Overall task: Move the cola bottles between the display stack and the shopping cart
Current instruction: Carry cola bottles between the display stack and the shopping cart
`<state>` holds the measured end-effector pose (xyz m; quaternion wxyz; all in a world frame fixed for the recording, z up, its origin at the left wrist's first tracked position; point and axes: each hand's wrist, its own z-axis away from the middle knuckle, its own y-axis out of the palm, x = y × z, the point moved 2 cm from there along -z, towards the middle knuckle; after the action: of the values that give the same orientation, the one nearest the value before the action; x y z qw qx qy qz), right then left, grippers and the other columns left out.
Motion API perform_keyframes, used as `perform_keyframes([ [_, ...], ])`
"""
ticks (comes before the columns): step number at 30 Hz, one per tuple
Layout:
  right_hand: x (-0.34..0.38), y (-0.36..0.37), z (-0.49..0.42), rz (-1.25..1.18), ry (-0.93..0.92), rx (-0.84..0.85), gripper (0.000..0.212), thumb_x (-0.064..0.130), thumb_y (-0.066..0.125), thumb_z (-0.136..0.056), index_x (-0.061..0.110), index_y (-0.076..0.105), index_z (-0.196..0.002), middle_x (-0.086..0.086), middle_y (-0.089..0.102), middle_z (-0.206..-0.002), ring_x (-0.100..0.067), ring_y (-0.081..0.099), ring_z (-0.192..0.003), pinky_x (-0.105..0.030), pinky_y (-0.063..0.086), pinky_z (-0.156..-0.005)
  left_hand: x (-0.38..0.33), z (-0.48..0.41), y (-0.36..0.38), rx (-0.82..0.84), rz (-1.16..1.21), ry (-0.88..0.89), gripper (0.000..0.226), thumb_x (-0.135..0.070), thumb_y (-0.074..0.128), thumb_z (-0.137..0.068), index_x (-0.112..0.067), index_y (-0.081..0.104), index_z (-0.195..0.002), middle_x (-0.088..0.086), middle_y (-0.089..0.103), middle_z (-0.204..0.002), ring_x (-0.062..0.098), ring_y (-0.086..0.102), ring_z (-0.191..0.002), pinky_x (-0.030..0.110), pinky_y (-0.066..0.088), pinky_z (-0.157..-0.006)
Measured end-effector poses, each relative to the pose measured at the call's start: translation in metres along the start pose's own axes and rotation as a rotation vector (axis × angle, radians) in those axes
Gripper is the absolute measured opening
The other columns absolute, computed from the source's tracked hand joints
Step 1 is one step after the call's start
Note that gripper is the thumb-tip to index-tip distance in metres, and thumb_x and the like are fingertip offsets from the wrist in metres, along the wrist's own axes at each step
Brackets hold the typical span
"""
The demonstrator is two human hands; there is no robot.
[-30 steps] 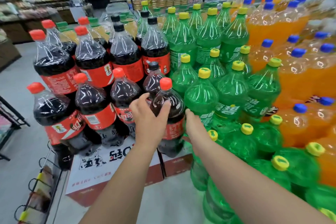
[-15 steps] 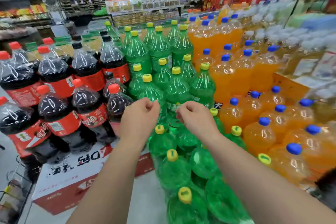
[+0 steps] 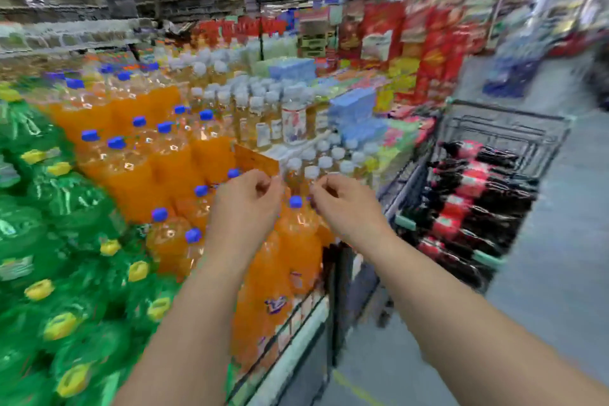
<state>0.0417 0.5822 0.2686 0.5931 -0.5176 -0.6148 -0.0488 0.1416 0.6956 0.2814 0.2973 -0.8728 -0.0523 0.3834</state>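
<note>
Several cola bottles [image 3: 478,194] with red labels lie on their sides in the wire shopping cart [image 3: 509,115] at the right. The cola display stack is out of view to the left. My left hand [image 3: 245,207] and my right hand [image 3: 346,207] are raised side by side in front of me, over orange soda bottles. Both have curled fingers and hold nothing. The cart stands to the right of my right hand, apart from it. The frame is blurred by motion.
Orange soda bottles [image 3: 158,168] with blue caps fill the display in front of me, and green bottles [image 3: 49,240] with yellow caps fill the left. Pale bottles with white caps [image 3: 263,108] stand behind. Grey floor [image 3: 560,240] runs past the cart.
The view has swung right, from the cola and green bottles to the orange bottles and the cart. My left hand let go of a cola bottle on the stack; both hands now travel empty.
</note>
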Motion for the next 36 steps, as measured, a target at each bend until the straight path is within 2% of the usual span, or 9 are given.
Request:
perform_keyframes([
  [4,-0.062,-0.083,0.003,-0.018,0.084,-0.125,0.032,0.026,0.048,-0.092,0.004,0.062,-0.073,-0.013,0.063,-0.071,-0.019,0.053,-0.064,-0.03,0.036,-0.057,-0.061,-0.005,0.085,0.17,0.075,0.056,0.039,-0.032,0.055,-0.093,-0.015,0.052,-0.057,0.003,0.057,-0.055,0.024,0.054,-0.062,0.035,0.036,-0.056],
  [9,-0.139,-0.164,-0.003,0.001,0.219,-0.248,0.025,0.026,0.05,-0.09,0.008,0.063,-0.078,-0.007,0.066,-0.076,-0.014,0.05,-0.058,-0.027,0.04,-0.056,-0.12,-0.016,0.187,0.366,0.127,0.114,0.04,-0.036,0.05,-0.093,-0.011,0.057,-0.062,0.008,0.062,-0.059,0.027,0.058,-0.063,0.036,0.045,-0.059],
  [13,-0.198,-0.205,-0.026,0.014,0.296,-0.326,0.027,0.028,0.05,-0.089,0.007,0.063,-0.08,-0.008,0.067,-0.076,-0.013,0.05,-0.058,-0.028,0.041,-0.057,-0.146,-0.032,0.267,0.485,0.176,0.149,0.043,-0.035,0.05,-0.094,-0.013,0.048,-0.057,0.002,0.05,-0.051,0.026,0.05,-0.056,0.033,0.036,-0.054],
  [17,-0.255,-0.233,-0.072,0.096,0.358,-0.367,0.03,0.028,0.051,-0.088,0.02,0.051,-0.06,0.012,0.054,-0.054,-0.002,0.042,-0.047,-0.024,0.037,-0.052,-0.16,-0.067,0.35,0.616,0.182,0.102,0.043,-0.039,0.049,-0.095,-0.007,0.06,-0.069,0.008,0.064,-0.06,0.029,0.061,-0.062,0.039,0.05,-0.064],
  [20,-0.296,-0.25,-0.108,0.194,0.407,-0.369,0.033,0.03,0.049,-0.09,0.023,0.049,-0.058,0.021,0.054,-0.05,0.002,0.048,-0.05,-0.015,0.03,-0.042,-0.168,-0.098,0.41,0.734,0.199,0.033,0.04,-0.037,0.049,-0.095,-0.01,0.062,-0.068,-0.004,0.064,-0.053,0.01,0.06,-0.047,0.029,0.048,-0.058],
  [25,-0.361,-0.272,-0.155,0.244,0.519,-0.389,0.027,0.031,0.05,-0.092,0.011,0.062,-0.078,0.001,0.065,-0.074,-0.017,0.054,-0.066,-0.021,0.034,-0.053,-0.178,-0.133,0.499,0.917,0.324,-0.189,0.034,-0.029,0.051,-0.097,-0.011,0.06,-0.07,-0.002,0.061,-0.053,0.004,0.049,-0.032,0.012,0.033,-0.034],
  [29,-0.408,-0.288,-0.185,0.25,0.598,-0.361,0.025,0.028,0.05,-0.09,0.013,0.062,-0.074,0.005,0.06,-0.064,-0.011,0.052,-0.061,-0.024,0.036,-0.053,-0.179,-0.145,0.557,1.005,0.261,-0.252,0.033,-0.032,0.05,-0.096,-0.013,0.06,-0.072,-0.007,0.06,-0.046,0.004,0.051,-0.033,0.012,0.034,-0.034],
  [32,-0.448,-0.302,-0.207,0.261,0.625,-0.306,0.026,0.027,0.048,-0.091,0.016,0.06,-0.071,0.003,0.061,-0.063,-0.011,0.052,-0.059,-0.026,0.037,-0.054,-0.181,-0.153,0.604,1.069,0.203,-0.332,0.032,-0.033,0.048,-0.097,-0.012,0.06,-0.076,-0.003,0.062,-0.054,0.008,0.051,-0.036,0.014,0.035,-0.037],
  [36,-0.504,-0.321,-0.235,0.271,0.644,-0.217,0.026,0.03,0.047,-0.093,0.014,0.061,-0.078,0.002,0.063,-0.07,-0.011,0.052,-0.06,-0.024,0.037,-0.052,-0.187,-0.156,0.663,1.109,0.255,-0.569,0.033,-0.033,0.048,-0.098,-0.009,0.057,-0.078,0.004,0.059,-0.064,0.011,0.049,-0.04,0.015,0.036,-0.038],
])
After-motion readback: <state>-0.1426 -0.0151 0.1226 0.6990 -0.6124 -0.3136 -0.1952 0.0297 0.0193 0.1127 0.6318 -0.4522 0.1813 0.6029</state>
